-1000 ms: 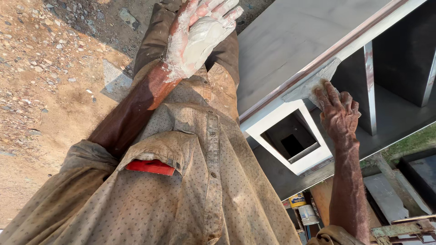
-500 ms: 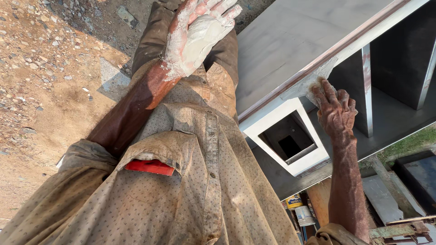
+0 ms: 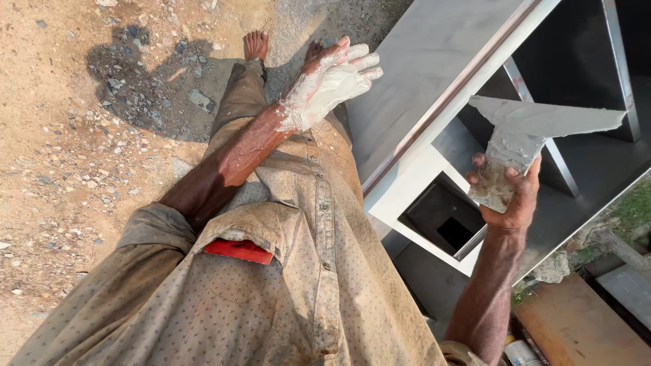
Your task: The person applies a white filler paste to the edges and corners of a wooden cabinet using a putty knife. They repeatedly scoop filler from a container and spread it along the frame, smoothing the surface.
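Now a broad putty knife (image 3: 529, 135), absent a second ago, is gripped in the right hand (image 3: 508, 200) above the white cabinet's (image 3: 407, 183) front edge, while the putty-coated left hand (image 3: 332, 81) is held open, grasping nothing.

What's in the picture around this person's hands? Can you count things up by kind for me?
Hands: 2, the left hand coated in white paste, the right hand gripping a tool
Putty blades: 1, the wide putty blade smeared with grey-white paste
Grey metal cabinets: 1, the cabinet
Red items in the shirt pocket: 1, the red item
Bare feet: 2, the feet
Total: 7
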`<action>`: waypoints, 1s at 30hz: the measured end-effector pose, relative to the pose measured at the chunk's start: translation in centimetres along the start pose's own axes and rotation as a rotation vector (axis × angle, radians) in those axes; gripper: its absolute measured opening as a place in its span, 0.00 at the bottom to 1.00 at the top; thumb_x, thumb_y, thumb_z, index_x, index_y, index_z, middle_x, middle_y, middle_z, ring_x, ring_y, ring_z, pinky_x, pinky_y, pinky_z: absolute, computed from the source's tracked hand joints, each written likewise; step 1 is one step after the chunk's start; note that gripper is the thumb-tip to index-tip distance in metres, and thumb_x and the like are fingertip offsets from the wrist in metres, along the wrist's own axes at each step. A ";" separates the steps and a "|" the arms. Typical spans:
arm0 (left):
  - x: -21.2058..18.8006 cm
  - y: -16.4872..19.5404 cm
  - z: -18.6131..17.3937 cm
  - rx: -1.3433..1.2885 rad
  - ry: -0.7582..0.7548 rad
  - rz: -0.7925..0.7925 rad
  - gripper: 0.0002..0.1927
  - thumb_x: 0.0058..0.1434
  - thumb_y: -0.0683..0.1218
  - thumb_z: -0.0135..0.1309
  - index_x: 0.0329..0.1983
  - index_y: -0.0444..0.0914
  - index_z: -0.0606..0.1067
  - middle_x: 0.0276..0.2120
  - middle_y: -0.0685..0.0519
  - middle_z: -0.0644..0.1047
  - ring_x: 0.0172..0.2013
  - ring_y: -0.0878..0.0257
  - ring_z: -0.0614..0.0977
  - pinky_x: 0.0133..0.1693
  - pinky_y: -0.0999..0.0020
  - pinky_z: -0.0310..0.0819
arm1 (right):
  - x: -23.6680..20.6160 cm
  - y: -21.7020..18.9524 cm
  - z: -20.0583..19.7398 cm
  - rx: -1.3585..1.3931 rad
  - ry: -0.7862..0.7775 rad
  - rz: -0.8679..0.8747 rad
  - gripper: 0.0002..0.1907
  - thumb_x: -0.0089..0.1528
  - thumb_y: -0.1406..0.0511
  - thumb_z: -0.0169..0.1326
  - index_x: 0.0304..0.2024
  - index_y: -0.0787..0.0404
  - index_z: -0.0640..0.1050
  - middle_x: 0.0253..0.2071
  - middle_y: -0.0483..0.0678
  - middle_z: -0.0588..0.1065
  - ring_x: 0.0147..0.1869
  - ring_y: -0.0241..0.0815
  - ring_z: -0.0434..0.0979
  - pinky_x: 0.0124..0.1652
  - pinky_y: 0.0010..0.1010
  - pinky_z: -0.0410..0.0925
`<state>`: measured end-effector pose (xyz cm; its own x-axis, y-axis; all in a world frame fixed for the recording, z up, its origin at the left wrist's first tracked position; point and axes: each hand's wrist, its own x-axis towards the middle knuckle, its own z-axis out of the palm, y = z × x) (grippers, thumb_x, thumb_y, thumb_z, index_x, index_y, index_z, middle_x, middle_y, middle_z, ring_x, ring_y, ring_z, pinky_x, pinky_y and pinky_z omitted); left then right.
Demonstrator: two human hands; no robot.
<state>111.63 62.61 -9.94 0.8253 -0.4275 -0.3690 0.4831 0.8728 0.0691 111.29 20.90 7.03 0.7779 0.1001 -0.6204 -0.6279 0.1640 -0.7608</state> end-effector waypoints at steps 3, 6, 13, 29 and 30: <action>1.6 -0.1 0.5 -0.236 -0.178 -0.266 0.45 0.71 0.61 0.49 0.77 0.27 0.50 0.75 0.34 0.58 0.73 0.44 0.65 0.76 0.51 0.56 | -1.8 5.0 8.5 0.727 -0.224 -0.043 0.34 0.62 0.64 0.55 0.70 0.60 0.64 0.57 0.54 0.72 0.53 0.57 0.72 0.40 0.43 0.73; 0.9 0.3 2.3 -0.482 -0.184 -0.300 0.45 0.70 0.63 0.47 0.76 0.26 0.52 0.72 0.36 0.61 0.70 0.44 0.68 0.74 0.52 0.58 | -2.3 8.7 16.1 0.547 -0.174 -0.152 0.33 0.64 0.64 0.57 0.70 0.64 0.65 0.55 0.58 0.72 0.56 0.55 0.72 0.43 0.41 0.72; -6.9 5.5 4.8 0.174 0.096 -0.300 0.39 0.72 0.59 0.46 0.74 0.27 0.56 0.70 0.37 0.63 0.68 0.46 0.67 0.70 0.55 0.59 | 1.7 13.6 25.9 -0.932 0.159 -0.661 0.40 0.55 0.68 0.63 0.71 0.53 0.68 0.75 0.54 0.61 0.79 0.56 0.61 0.72 0.49 0.66; 15.4 2.6 14.2 -0.586 -0.375 -0.544 0.49 0.71 0.65 0.46 0.79 0.29 0.44 0.79 0.35 0.49 0.78 0.43 0.54 0.71 0.49 0.56 | 11.3 10.8 14.9 1.249 -0.315 -0.593 0.30 0.62 0.63 0.58 0.66 0.61 0.67 0.53 0.52 0.73 0.52 0.53 0.69 0.35 0.38 0.71; 17.0 2.0 14.9 -0.654 -0.489 -0.673 0.49 0.72 0.66 0.45 0.80 0.31 0.44 0.79 0.36 0.49 0.78 0.43 0.55 0.68 0.51 0.60 | 12.4 11.0 14.5 1.273 -0.300 -0.606 0.29 0.62 0.63 0.58 0.65 0.58 0.68 0.54 0.50 0.73 0.51 0.53 0.69 0.34 0.39 0.71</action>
<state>131.00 53.61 -2.31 0.5441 -0.7916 0.2780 0.7532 0.3149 -0.5775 114.38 38.13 -6.23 0.9882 -0.1280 -0.0846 0.1189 0.9873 -0.1050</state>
